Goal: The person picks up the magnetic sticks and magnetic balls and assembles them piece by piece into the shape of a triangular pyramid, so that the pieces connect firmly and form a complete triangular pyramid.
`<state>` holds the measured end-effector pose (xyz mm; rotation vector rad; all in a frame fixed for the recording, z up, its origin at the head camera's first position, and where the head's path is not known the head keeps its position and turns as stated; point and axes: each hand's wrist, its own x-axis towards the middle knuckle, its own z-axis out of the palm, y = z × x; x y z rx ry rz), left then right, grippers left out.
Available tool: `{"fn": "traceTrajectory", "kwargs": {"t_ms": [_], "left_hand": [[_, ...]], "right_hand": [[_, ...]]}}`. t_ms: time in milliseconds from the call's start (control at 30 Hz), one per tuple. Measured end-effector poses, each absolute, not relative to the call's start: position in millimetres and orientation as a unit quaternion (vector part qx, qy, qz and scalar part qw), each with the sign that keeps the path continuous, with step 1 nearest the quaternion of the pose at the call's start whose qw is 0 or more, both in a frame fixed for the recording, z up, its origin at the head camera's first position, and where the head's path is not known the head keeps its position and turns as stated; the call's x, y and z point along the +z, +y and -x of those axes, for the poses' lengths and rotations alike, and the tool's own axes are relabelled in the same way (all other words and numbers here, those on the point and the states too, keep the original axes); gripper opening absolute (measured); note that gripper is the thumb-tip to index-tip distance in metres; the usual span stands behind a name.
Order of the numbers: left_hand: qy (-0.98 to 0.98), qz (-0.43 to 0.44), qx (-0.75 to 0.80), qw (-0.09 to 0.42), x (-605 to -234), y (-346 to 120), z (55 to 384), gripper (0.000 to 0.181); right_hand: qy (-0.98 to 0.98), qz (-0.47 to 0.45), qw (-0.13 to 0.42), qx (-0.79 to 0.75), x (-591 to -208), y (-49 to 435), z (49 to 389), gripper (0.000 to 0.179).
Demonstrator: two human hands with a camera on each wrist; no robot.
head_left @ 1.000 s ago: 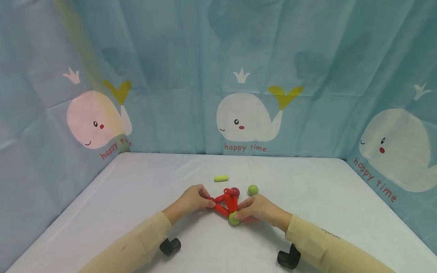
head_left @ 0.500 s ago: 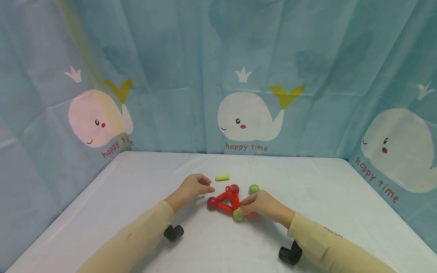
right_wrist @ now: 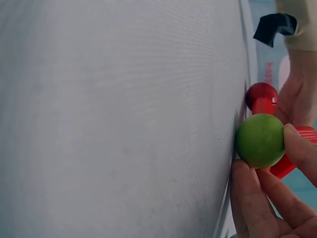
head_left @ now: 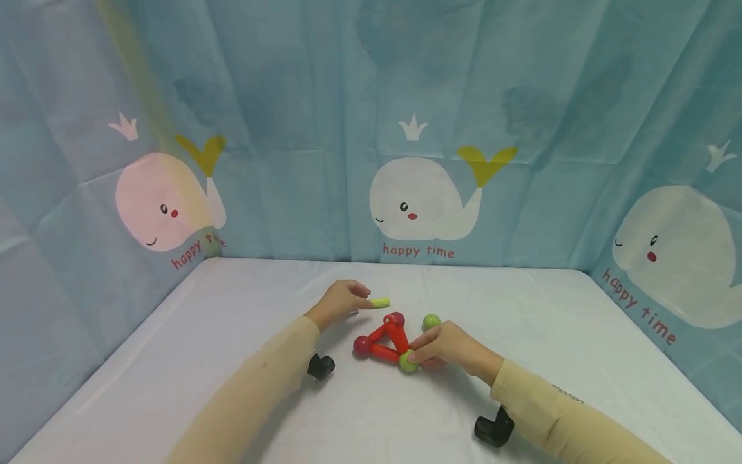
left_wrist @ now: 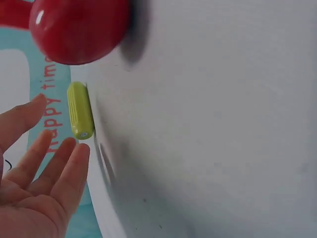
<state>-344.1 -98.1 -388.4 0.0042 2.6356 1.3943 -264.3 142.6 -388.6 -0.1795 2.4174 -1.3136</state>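
On the table lies a frame of red rods (head_left: 384, 353) joined by balls, with one dark red ball (head_left: 362, 347) at its left corner and another dark red ball (head_left: 397, 319) at the far corner. My right hand (head_left: 455, 348) pinches the green ball (right_wrist: 260, 141) at the frame's near corner between thumb and fingers. My left hand (head_left: 343, 301) reaches over the table beside a yellow-green rod (left_wrist: 80, 110). Its fingers (left_wrist: 72, 173) are spread and look apart from the rod in the left wrist view. In the head view, the hand covers the rod's left end.
A second green ball (head_left: 431, 322) lies loose behind my right hand. The white table (head_left: 243, 303) meets a blue curtain (head_left: 290, 193) printed with whales at its back and sides. A black wrist mount (head_left: 494, 428) hangs under each forearm.
My left hand has let go of the frame's left corner and moved away and to the right, up to the yellow-green rod. The right hand keeps its pinch, with the frame shifted slightly right.
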Motion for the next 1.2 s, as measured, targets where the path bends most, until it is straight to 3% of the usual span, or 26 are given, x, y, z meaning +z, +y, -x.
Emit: {"fn": "traceTrajectory", "kwargs": {"t_ms": [300, 767, 1200], "left_hand": [[0.880, 0.025, 0.458, 0.122, -391, -93, 360, 0.033], [0.915, 0.007, 0.387, 0.109, -388, -84, 366, 0.013], [0.923, 0.011, 0.370, 0.109, -391, -109, 354, 0.015]], "right_hand": [[0.860, 0.060, 0.195, -0.468, -389, 140, 265, 0.028], [0.870, 0.044, 0.191, -0.452, -386, 140, 266, 0.026], [0.879, 0.053, 0.191, -0.434, -384, 139, 270, 0.027]]}}
